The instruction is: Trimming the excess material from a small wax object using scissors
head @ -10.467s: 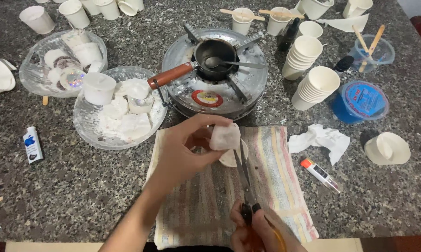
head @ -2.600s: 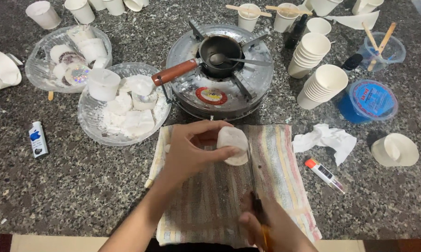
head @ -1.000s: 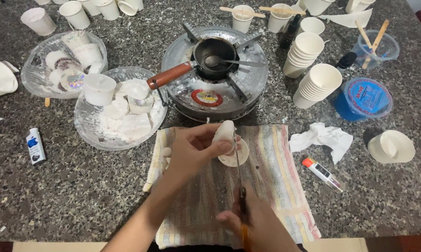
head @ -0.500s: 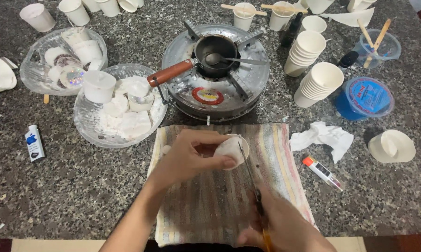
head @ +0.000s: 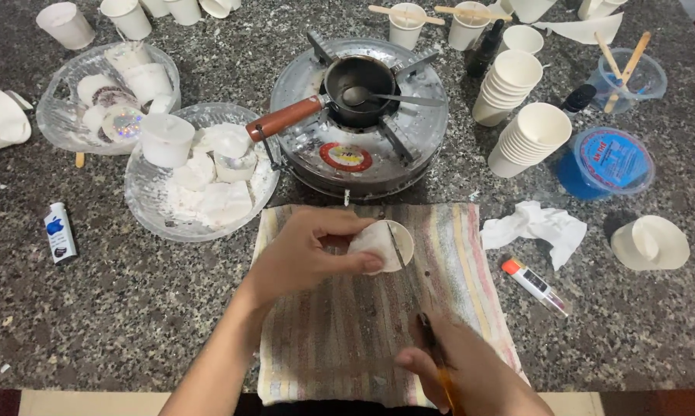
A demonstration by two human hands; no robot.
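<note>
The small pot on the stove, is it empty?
No, a metal spoon lies in the pot on the stove, its handle pointing out over the rim to the right.

The left hand (head: 305, 258) covers much of the paper cup (head: 383, 246); only the rim and part of the side show past its fingers (head: 366, 264). The right hand (head: 470, 370) is cut off at the bottom edge, and the scissors (head: 413, 289) handles lie hidden within its grip. Whether the blades touch the cup cannot be determined. The striped cloth (head: 347, 331) beneath both hands is partly concealed. Cups (head: 185, 9) along the top edge of the desk (head: 132, 308) are cropped.
</note>
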